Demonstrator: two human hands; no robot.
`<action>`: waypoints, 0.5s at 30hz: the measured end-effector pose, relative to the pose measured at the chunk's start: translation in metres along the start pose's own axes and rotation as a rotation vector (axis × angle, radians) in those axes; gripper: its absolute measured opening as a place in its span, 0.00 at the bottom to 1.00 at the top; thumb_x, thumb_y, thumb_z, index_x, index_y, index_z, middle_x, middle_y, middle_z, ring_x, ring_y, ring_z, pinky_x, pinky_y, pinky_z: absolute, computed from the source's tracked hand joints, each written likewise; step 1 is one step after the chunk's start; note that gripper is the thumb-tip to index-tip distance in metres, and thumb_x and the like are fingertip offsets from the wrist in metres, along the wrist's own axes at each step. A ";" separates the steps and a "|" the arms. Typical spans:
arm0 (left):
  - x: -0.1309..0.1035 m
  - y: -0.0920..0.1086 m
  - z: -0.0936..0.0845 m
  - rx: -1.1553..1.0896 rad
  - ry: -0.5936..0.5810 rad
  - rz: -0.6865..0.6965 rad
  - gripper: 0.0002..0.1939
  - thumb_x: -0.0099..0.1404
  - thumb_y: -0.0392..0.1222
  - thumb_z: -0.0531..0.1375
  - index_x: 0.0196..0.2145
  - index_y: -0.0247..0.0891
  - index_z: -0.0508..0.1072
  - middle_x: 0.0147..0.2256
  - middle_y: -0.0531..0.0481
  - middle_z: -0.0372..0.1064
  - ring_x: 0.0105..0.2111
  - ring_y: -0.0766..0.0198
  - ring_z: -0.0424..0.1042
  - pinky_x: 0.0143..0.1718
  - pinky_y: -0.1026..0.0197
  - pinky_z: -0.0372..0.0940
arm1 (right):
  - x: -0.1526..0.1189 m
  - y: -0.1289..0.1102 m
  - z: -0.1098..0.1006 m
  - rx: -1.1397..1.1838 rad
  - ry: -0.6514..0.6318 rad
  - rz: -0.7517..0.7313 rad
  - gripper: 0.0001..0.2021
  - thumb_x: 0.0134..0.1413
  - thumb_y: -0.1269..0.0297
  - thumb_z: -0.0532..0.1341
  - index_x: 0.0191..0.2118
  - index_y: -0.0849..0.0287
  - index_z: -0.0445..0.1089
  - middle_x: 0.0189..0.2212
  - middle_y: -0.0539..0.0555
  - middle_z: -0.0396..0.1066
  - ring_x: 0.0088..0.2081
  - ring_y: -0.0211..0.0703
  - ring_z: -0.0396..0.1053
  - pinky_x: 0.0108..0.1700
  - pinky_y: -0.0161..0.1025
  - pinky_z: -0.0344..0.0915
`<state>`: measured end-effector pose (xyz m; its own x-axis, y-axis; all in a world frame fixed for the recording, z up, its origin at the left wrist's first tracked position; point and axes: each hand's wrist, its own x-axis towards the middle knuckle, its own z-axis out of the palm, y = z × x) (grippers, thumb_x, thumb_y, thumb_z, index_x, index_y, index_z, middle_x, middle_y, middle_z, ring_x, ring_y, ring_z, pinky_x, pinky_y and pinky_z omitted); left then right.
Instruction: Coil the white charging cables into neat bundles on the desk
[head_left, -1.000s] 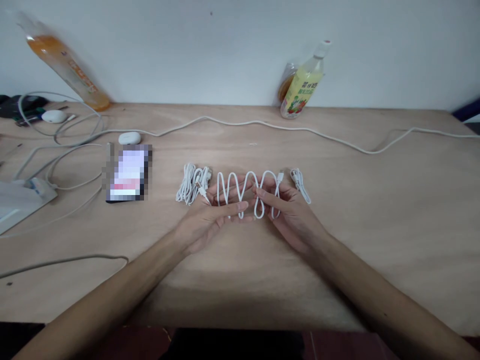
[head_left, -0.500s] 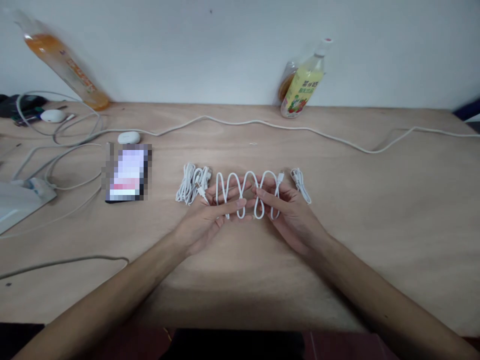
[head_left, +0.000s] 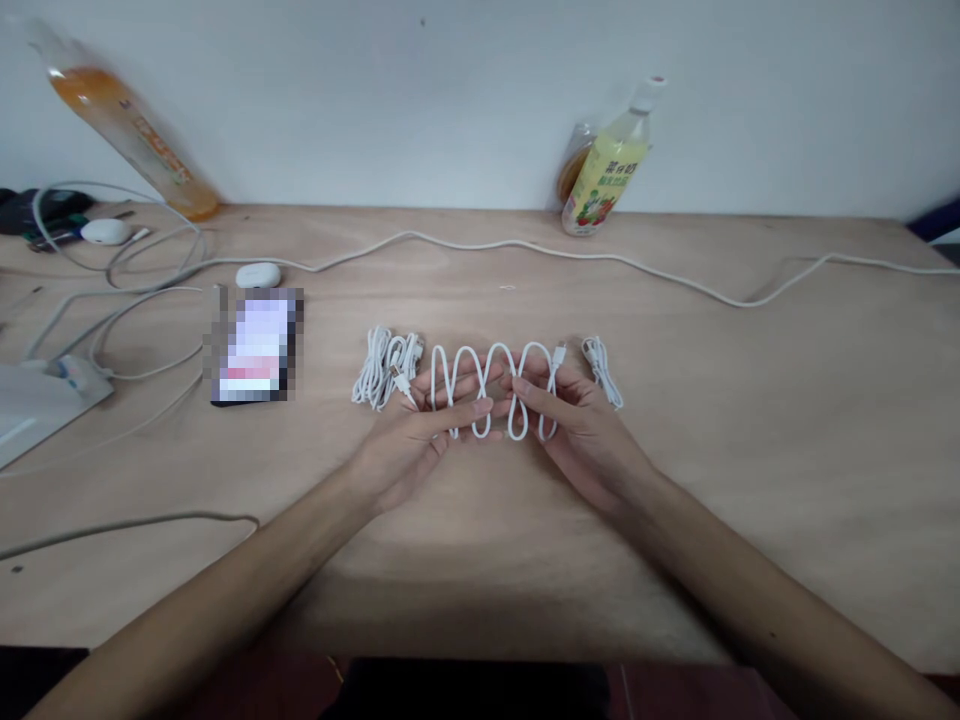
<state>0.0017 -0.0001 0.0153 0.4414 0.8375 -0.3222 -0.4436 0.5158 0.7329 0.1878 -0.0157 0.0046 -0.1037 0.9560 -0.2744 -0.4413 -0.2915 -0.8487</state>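
A white charging cable (head_left: pixel 517 425) is stretched into a row of loose loops between my two hands. My left hand (head_left: pixel 409 435) grips its left loops, thumb on top and fingers beneath, with one plug lying by the index finger. At the other end, my right hand (head_left: pixel 581 420) pinches the loops under its thumb, and the second plug sticks up beside the knuckles. Just beyond my left hand lie bundled white cables (head_left: pixel 371 375). Another folded white cable (head_left: pixel 601 370) rests on the table past my right hand.
On the left lie a phone (head_left: pixel 259 345) with a blurred screen, a white earbud case (head_left: pixel 257 276) and tangled cords. An orange drink bottle (head_left: pixel 142 140) and a yellow drink bottle (head_left: pixel 606 175) stand by the wall. A long white cord (head_left: pixel 517 244) crosses the wooden table's far side.
Almost nothing differs. Both hands keep their hold on the looped cable, and its loops have shifted very slightly to the left.
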 end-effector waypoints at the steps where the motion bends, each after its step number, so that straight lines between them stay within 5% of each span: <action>1: 0.000 0.000 0.000 0.001 -0.002 0.001 0.34 0.63 0.29 0.74 0.64 0.48 0.77 0.58 0.45 0.82 0.48 0.56 0.85 0.43 0.62 0.77 | 0.000 0.000 0.000 -0.007 0.005 0.001 0.14 0.48 0.54 0.81 0.38 0.51 0.83 0.37 0.46 0.78 0.36 0.37 0.71 0.41 0.39 0.67; 15: 0.001 -0.001 -0.001 -0.003 -0.003 0.007 0.33 0.62 0.30 0.76 0.62 0.47 0.79 0.56 0.45 0.83 0.49 0.58 0.85 0.47 0.63 0.76 | 0.000 0.001 -0.001 -0.011 0.015 0.013 0.15 0.48 0.52 0.81 0.39 0.49 0.84 0.37 0.47 0.80 0.35 0.38 0.71 0.41 0.39 0.67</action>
<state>0.0014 0.0007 0.0134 0.4412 0.8402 -0.3153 -0.4487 0.5108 0.7333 0.1884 -0.0163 0.0030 -0.0961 0.9517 -0.2917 -0.4305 -0.3039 -0.8499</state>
